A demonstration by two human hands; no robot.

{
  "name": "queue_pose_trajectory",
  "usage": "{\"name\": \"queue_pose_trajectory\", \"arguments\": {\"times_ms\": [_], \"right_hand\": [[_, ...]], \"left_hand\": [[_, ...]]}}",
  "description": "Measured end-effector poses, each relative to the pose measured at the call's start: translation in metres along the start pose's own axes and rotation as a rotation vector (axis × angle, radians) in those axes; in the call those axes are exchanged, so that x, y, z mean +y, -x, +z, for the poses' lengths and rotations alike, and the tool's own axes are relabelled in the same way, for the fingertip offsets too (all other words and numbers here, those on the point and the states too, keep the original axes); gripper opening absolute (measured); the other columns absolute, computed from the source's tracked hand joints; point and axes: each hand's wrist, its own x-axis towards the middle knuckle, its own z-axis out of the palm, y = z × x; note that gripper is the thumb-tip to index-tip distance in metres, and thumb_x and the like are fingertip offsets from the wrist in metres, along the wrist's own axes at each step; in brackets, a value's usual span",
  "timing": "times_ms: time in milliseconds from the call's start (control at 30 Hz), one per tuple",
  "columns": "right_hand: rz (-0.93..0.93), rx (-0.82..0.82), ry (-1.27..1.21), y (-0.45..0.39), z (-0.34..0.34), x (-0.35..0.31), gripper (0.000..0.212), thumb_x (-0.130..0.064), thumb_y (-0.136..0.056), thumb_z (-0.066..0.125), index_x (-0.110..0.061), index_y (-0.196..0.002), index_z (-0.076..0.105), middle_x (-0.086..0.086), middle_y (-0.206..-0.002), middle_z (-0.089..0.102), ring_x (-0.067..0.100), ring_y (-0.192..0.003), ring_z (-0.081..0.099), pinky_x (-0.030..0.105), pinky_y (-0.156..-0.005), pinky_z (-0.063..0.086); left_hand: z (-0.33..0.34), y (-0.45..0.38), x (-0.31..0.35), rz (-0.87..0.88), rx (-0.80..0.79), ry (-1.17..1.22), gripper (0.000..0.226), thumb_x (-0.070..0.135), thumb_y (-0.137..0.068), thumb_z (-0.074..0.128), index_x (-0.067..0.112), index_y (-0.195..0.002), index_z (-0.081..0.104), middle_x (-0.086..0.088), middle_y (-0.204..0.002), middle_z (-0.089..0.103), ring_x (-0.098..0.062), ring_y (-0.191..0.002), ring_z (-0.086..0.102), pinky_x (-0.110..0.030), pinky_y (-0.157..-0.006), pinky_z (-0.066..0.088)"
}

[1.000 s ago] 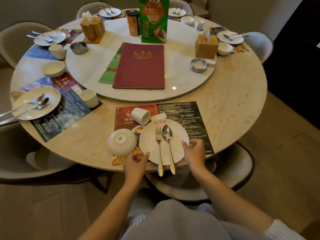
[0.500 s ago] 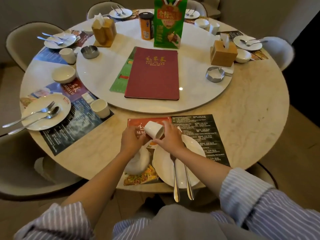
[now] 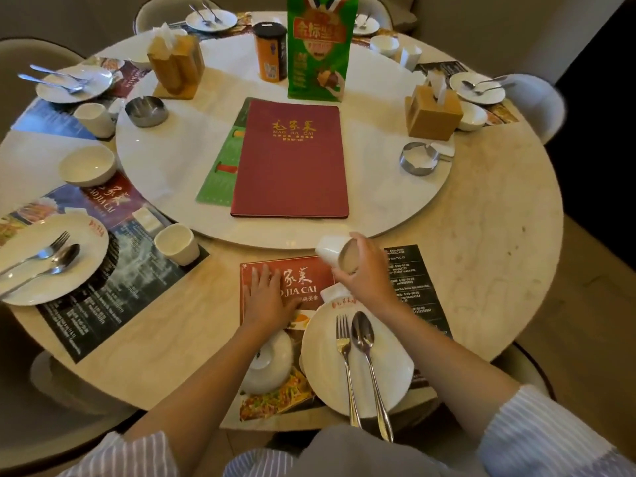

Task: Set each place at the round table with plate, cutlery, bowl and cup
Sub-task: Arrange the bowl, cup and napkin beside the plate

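Half a second ago both hands met at the cup above the plate; now my left hand [image 3: 266, 297] has dropped away and lies flat, fingers spread, palm down on the red part of the placemat [image 3: 292, 280], gripping nothing. My right hand [image 3: 364, 273] holds the small white cup [image 3: 332, 248] lifted off the mat and tipped on its side, fingers wrapped round its body, mouth turned toward the palm. I see it hanging just near the edge of the white turntable [image 3: 378, 187], over the mat's top edge.

Below my right wrist sits the plate [image 3: 323, 352], with a fork [image 3: 346, 356] and spoon [image 3: 368, 352] lying side by side on it, handles reaching past the rim toward me. Just left of the plate the white bowl [image 3: 272, 359] rests upside down, partly under my left forearm. A red menu [image 3: 290, 160] lies on the turntable.
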Motion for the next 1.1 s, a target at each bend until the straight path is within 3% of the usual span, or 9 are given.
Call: {"name": "queue_pose_trajectory", "arguments": {"times_ms": [200,567,867,1000,1100], "right_hand": [[0.070,-0.104,0.266,-0.032,-0.066,0.047,0.077,-0.008,-0.075,0.077,-0.010,-0.141,0.039,0.009,-0.141,0.045,0.027,-0.132,0.037,0.038,-0.108,0.035],[0.189,-0.384,0.438,-0.062,-0.096,0.061,0.074,-0.007,-0.079,0.069,-0.008,-0.145,0.035,0.010,-0.145,0.038,0.032,-0.136,0.030,0.043,-0.108,0.035],[0.204,-0.398,0.510,-0.070,-0.095,0.068,0.073,-0.014,-0.081,0.067,-0.013,-0.146,0.033,0.007,-0.151,0.034,0.031,-0.139,0.026,0.045,-0.111,0.030],[-0.059,-0.285,0.689,-0.058,-0.080,0.051,0.070,-0.024,-0.086,0.066,-0.022,-0.147,0.032,0.003,-0.154,0.031,0.029,-0.144,0.018,0.051,-0.117,0.010],[-0.199,-0.396,0.508,-0.033,-0.054,0.021,0.054,-0.039,-0.086,0.066,-0.025,-0.135,0.051,0.002,-0.139,0.048,0.022,-0.133,0.035,0.042,-0.111,0.028]], "left_hand": [[0.007,-0.001,0.010,-0.019,-0.034,-0.018,0.092,0.060,-0.087,0.049,0.019,-0.153,0.001,-0.010,-0.160,-0.014,-0.034,-0.144,-0.022,-0.054,-0.116,-0.006],[0.009,-0.001,0.010,-0.031,-0.018,-0.055,0.095,0.064,-0.085,0.049,0.020,-0.153,-0.001,-0.009,-0.159,-0.016,-0.032,-0.144,-0.022,-0.053,-0.117,-0.006],[0.008,0.000,0.012,-0.038,-0.024,-0.069,0.093,0.064,-0.086,0.047,0.020,-0.153,-0.002,-0.009,-0.160,-0.015,-0.032,-0.144,-0.022,-0.052,-0.117,-0.006],[0.009,0.000,0.013,-0.042,-0.020,-0.077,0.094,0.065,-0.086,0.047,0.020,-0.153,-0.002,-0.009,-0.160,-0.015,-0.032,-0.144,-0.021,-0.052,-0.117,-0.006],[0.009,0.000,0.013,-0.040,-0.018,-0.079,0.094,0.066,-0.085,0.046,0.020,-0.153,-0.002,-0.009,-0.160,-0.015,-0.032,-0.144,-0.022,-0.051,-0.116,-0.007]]}}
